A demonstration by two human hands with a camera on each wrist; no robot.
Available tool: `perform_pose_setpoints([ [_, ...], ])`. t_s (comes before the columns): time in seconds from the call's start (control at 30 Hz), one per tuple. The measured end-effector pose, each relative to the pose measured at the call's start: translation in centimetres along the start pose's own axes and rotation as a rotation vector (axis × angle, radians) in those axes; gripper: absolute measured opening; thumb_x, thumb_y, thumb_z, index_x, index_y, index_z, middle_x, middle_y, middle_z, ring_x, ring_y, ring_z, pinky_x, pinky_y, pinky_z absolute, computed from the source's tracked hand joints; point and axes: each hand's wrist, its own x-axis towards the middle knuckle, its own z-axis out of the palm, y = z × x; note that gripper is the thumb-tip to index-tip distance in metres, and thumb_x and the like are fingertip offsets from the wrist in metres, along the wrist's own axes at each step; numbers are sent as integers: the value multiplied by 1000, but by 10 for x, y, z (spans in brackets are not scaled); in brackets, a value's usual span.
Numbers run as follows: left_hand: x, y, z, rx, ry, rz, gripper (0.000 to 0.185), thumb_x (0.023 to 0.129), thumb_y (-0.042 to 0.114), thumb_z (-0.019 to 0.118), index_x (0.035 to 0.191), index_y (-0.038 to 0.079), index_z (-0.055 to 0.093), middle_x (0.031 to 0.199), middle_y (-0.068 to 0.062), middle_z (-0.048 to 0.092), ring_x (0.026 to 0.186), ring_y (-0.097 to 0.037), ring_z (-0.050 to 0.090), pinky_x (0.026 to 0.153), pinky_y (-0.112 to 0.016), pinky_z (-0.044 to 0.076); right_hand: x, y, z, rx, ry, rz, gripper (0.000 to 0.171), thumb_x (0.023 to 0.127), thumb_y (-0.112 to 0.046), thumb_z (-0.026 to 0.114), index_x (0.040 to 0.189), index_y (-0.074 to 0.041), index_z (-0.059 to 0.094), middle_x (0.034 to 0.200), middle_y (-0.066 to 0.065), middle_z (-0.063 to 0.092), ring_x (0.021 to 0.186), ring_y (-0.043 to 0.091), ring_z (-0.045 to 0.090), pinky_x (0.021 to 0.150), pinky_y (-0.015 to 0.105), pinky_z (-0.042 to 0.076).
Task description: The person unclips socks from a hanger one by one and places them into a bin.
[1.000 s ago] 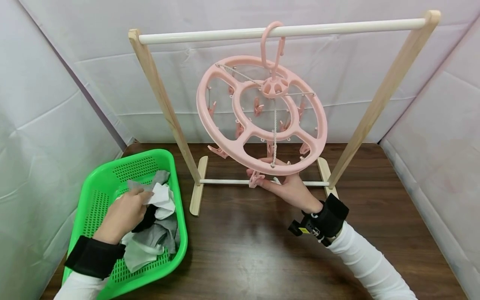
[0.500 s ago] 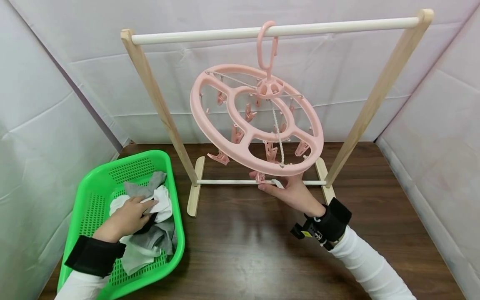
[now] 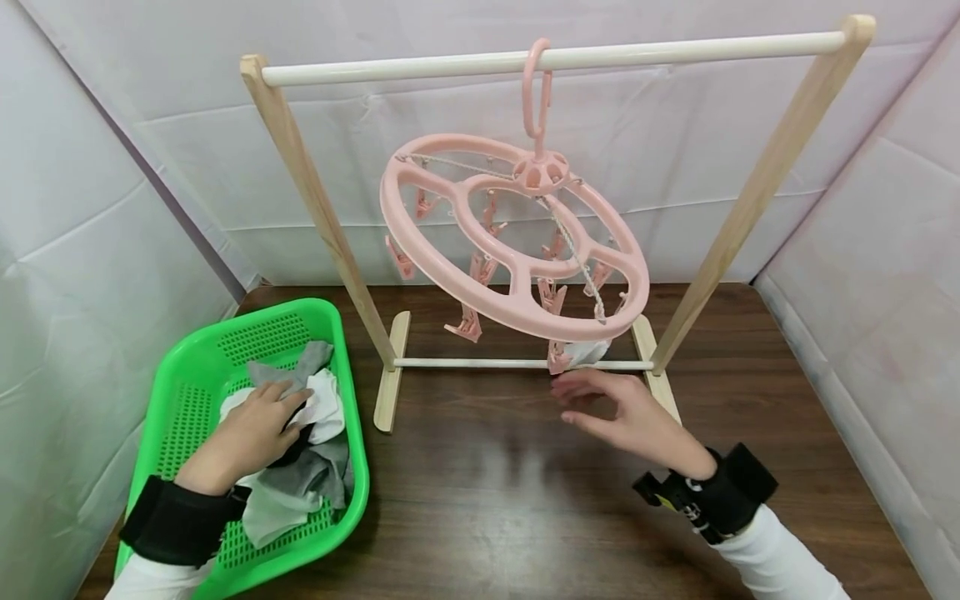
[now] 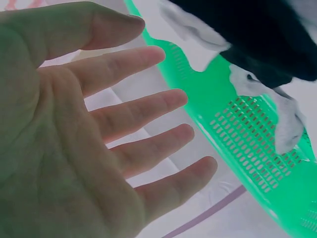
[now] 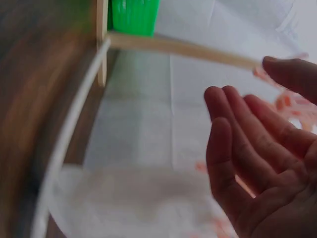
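A round pink clip hanger (image 3: 542, 172) hangs tilted from a white rail, its ring lowest on the right. At that low side a small white cloth (image 3: 588, 353) hangs beside a pink clip (image 3: 557, 358); it looks blurred and large in the right wrist view. My right hand (image 3: 622, 414) is just below and in front of the clip, fingers loosely bent, holding nothing. My left hand (image 3: 251, 429) lies over the clothes in the green basket (image 3: 360, 433), fingers spread and straight. Under and around it are white cloth (image 3: 325, 408), grey cloth (image 3: 318, 467) and black cloth (image 4: 257, 34).
The wooden rack has two slanted posts (image 3: 318, 192), a white top rail (image 3: 420, 65) and a low white crossbar (image 3: 465, 363). Several pink clips (image 3: 467, 323) dangle under the hanger. White sheets (image 3: 862, 275) wall in the dark wooden table (image 3: 487, 517) at the back and sides.
My right hand has let go of the clip and drawn back toward the lower right, leaving the white cloth hanging. The hanger has turned slightly. My left hand has released the white cloth and spread out.
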Motion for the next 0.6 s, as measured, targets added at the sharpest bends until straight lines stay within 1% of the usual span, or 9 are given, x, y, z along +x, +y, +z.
perform_pose_setpoints([
  [0.13, 2, 5, -3, 22, 27, 28, 42, 87, 0, 68, 126, -9, 56, 129, -36, 46, 120, -52, 42, 95, -57, 39, -6, -4, -26, -102, 68, 30, 29, 82, 6, 73, 108, -6, 68, 97, -2, 69, 83, 13, 66, 73, 24, 52],
  [0.2, 3, 8, -4, 33, 38, 35, 42, 86, 0, 68, 126, -8, 56, 128, -36, 46, 121, -52, 42, 95, -58, 39, -8, -5, -39, -154, 117, 58, 25, 82, 7, 73, 104, -5, 69, 95, -1, 70, 82, 10, 65, 71, 22, 52],
  [0.3, 4, 11, -5, 41, 55, 39, 43, 85, 0, 70, 125, -8, 57, 127, -37, 47, 122, -53, 41, 97, -59, 37, -7, -3, -56, -212, 192, 99, 25, 82, 7, 72, 104, -6, 69, 95, 3, 70, 82, 5, 64, 71, 18, 50],
  [0.37, 5, 13, -6, 45, 63, 41, 43, 84, -1, 70, 125, -7, 58, 126, -37, 48, 123, -53, 40, 97, -60, 36, -4, 1, -65, -231, 236, 124, 28, 83, 7, 72, 107, -5, 67, 96, 7, 69, 84, 3, 63, 73, 16, 49],
  [0.43, 5, 15, -5, 45, 67, 41, 43, 83, -1, 71, 124, -7, 59, 126, -37, 49, 123, -54, 40, 97, -61, 35, 1, 4, -70, -255, 272, 159, 29, 83, 4, 72, 111, -4, 65, 97, 8, 68, 86, 4, 62, 73, 14, 47],
  [0.53, 4, 17, -4, 43, 62, 37, 43, 83, -2, 71, 124, -6, 59, 127, -37, 48, 124, -53, 39, 97, -63, 35, 10, 8, -75, -303, 299, 230, 33, 85, -3, 73, 116, -3, 62, 97, 10, 67, 87, 12, 62, 73, 14, 46],
  [0.6, 4, 18, -4, 40, 59, 36, 44, 83, -3, 70, 125, -5, 59, 127, -37, 48, 125, -54, 38, 97, -63, 35, 18, 11, -76, -317, 295, 273, 38, 86, -7, 73, 121, -2, 59, 100, 12, 66, 89, 20, 63, 75, 19, 47],
])
